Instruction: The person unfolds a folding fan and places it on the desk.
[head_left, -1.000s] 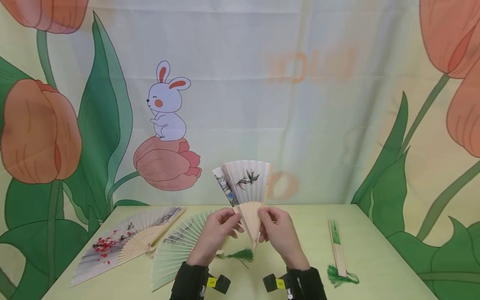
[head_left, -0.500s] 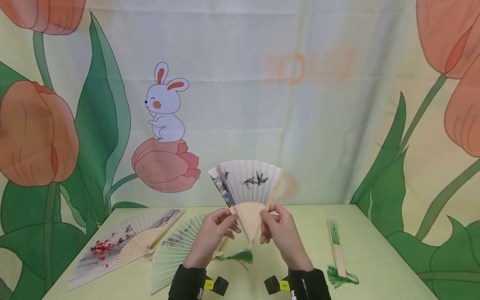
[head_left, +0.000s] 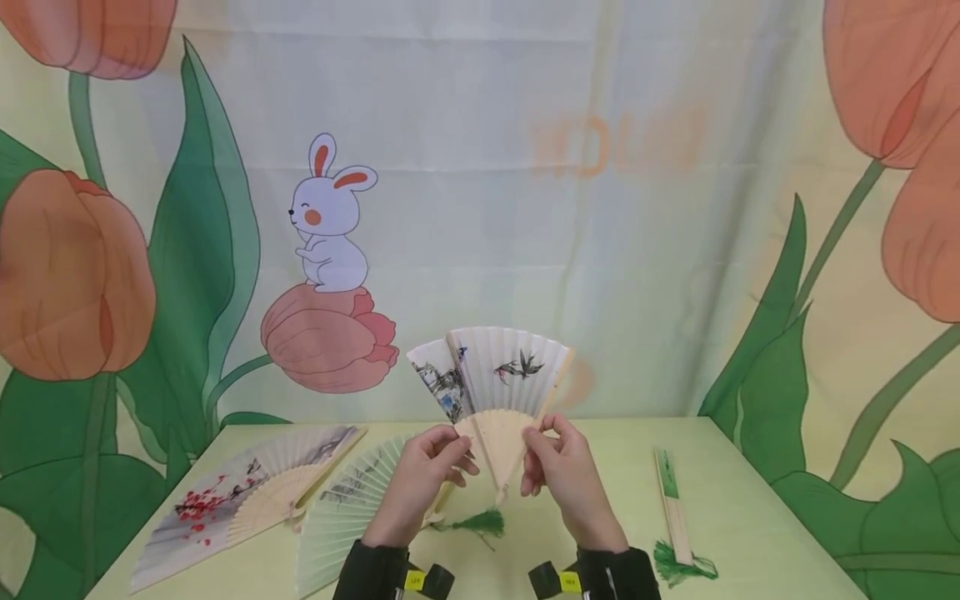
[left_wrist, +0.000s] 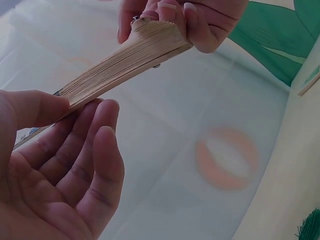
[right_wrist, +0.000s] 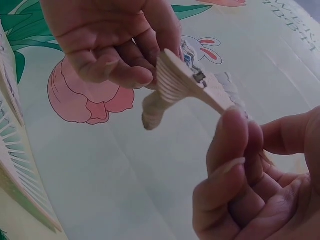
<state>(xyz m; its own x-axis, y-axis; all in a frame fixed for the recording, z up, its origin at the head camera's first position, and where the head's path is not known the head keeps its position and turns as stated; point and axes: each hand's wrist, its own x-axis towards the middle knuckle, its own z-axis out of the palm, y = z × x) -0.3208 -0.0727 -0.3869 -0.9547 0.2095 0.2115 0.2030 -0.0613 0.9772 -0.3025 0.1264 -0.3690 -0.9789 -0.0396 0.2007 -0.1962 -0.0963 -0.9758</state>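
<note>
A partly spread white folding fan (head_left: 506,379) stands upright above the table, its leaf printed with a dark bird-like motif and a blue-grey scene at the left. My left hand (head_left: 426,471) pinches the left side of its ribs between thumb and fingers. On the opposite side, my right hand (head_left: 566,471) pinches the outer guard stick. In the left wrist view the bamboo ribs (left_wrist: 125,60) are stacked closely between the two hands. The right wrist view shows the ribs (right_wrist: 175,80) spreading near the left hand's fingers.
Left on the table lie an open grey-white fan with red blossoms (head_left: 198,508) and an open pale green fan (head_left: 348,504) with a green tassel (head_left: 480,522). A folded green fan (head_left: 673,504) lies at the right. A printed curtain (head_left: 637,292) hangs behind the table (head_left: 750,517).
The held fan has spread wider. Its right edge moved right with my right hand, and more of the scene at its left shows. The fans on the table stayed put.
</note>
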